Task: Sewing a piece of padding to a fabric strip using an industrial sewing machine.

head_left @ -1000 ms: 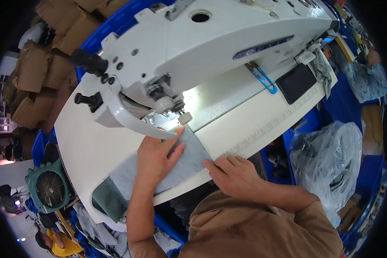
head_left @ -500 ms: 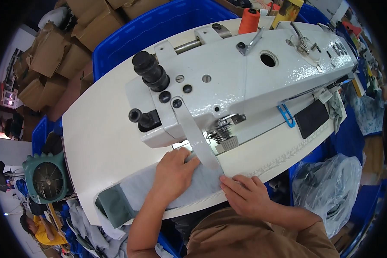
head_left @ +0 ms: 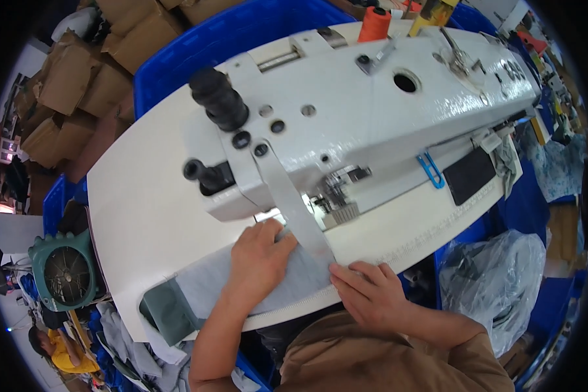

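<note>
A light grey piece of fabric point(head_left: 209, 282) lies along the front of the white sewing machine table, with a dark green folded end point(head_left: 168, 311) at its left. My left hand point(head_left: 261, 258) rests on the fabric just before the needle area, fingers laid forward and thumb apart. At the fabric's right edge, my right hand point(head_left: 371, 297) pinches its corner with the fingers close together; its thumb is hidden. The white sewing machine point(head_left: 353, 124) stands right behind both hands. A flat metal strip point(head_left: 297, 212) slants down from its head between them, and its lower end overlaps the fabric.
An orange thread cone point(head_left: 374, 25) stands behind the machine. Blue thread snips point(head_left: 431, 171) and a black flat piece point(head_left: 470, 176) lie on the table's right. A green fan point(head_left: 67, 271) is at left, a plastic-wrapped bundle point(head_left: 493, 287) at right, and a blue bin point(head_left: 196, 62) behind.
The whole view has shifted slightly, so the machine and table sit a little further left and higher. Both hands keep nearly the same places on the fabric.
</note>
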A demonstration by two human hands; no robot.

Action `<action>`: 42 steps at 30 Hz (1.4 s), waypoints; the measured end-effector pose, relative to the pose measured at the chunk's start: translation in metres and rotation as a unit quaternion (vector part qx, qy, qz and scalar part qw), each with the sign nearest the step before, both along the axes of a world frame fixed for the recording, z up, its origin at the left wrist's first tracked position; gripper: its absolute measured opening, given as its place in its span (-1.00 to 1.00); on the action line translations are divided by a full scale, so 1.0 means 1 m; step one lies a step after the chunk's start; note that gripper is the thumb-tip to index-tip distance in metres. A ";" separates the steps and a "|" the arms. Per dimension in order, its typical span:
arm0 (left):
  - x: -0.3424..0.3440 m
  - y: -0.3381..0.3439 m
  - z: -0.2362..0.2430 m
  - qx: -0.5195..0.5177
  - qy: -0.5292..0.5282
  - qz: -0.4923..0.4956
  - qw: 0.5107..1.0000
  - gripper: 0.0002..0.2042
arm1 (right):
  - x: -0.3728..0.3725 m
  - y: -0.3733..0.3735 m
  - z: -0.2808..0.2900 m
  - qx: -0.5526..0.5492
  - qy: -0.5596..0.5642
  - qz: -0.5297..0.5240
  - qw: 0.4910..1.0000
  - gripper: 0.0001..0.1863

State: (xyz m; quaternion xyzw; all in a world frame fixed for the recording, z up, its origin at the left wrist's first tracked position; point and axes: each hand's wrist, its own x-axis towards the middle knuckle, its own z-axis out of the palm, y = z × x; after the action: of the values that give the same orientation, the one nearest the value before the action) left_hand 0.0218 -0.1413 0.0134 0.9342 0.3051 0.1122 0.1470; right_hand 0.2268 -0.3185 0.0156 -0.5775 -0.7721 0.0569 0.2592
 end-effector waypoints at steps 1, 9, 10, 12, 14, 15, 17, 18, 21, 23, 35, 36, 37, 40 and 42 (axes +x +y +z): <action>0.001 -0.001 0.001 -0.009 0.002 -0.004 1.000 -0.65 | -0.001 -0.002 -0.004 0.012 -0.015 -0.007 1.000 -0.59; 0.015 -0.007 0.024 0.087 0.070 -0.080 0.991 -0.50 | 0.000 -0.003 -0.010 0.034 0.007 -0.005 0.999 -0.59; 0.017 -0.009 0.029 0.049 0.092 -0.076 0.992 -0.50 | 0.000 -0.004 -0.009 0.034 -0.003 0.002 0.999 -0.59; 0.025 -0.020 0.029 0.033 0.096 -0.050 0.994 -0.48 | 0.001 -0.006 -0.009 0.030 -0.004 -0.001 1.000 -0.58; 0.030 -0.031 0.025 0.018 0.101 -0.022 0.994 -0.46 | 0.000 -0.008 -0.009 0.027 -0.002 -0.001 1.000 -0.58; 0.030 -0.036 0.014 0.055 0.067 -0.002 0.996 -0.46 | 0.000 -0.008 -0.009 0.029 0.000 -0.002 1.000 -0.58; 0.027 -0.040 -0.001 0.094 0.031 0.017 0.995 -0.45 | 0.000 -0.009 -0.010 0.032 0.002 -0.003 0.999 -0.58; 0.024 -0.040 -0.006 0.111 0.005 0.022 0.994 -0.44 | 0.000 -0.008 -0.011 0.040 0.003 -0.001 0.999 -0.59; 0.022 -0.040 -0.008 0.120 -0.021 0.023 0.992 -0.42 | -0.001 -0.007 -0.009 0.043 0.004 -0.003 0.999 -0.61; 0.023 -0.039 -0.006 0.116 -0.022 0.025 0.993 -0.42 | -0.001 -0.004 -0.008 0.043 0.002 -0.002 0.999 -0.62; 0.023 -0.041 -0.005 0.113 -0.017 0.020 0.993 -0.44 | 0.005 0.012 0.000 -0.017 0.094 -0.019 0.995 -0.79; 0.022 -0.042 -0.005 0.115 -0.016 0.018 0.993 -0.44 | 0.005 0.011 0.002 -0.021 0.091 -0.017 0.996 -0.77; 0.022 -0.041 -0.006 0.114 -0.014 0.016 0.993 -0.43 | 0.005 0.013 0.001 -0.026 0.088 -0.013 0.996 -0.76; 0.021 -0.042 -0.010 0.120 -0.021 0.009 0.993 -0.43 | 0.010 0.015 0.000 -0.018 0.059 0.011 0.998 -0.74; 0.021 -0.040 -0.009 0.115 -0.024 0.012 0.993 -0.43 | 0.016 0.022 0.002 -0.016 0.048 0.029 0.998 -0.76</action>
State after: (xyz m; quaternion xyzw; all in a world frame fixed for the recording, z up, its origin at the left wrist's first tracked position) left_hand 0.0432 -0.1814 0.0041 0.9383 0.2976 0.1707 0.0447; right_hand 0.2429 -0.2966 0.0173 -0.5557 -0.7740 0.1040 0.2850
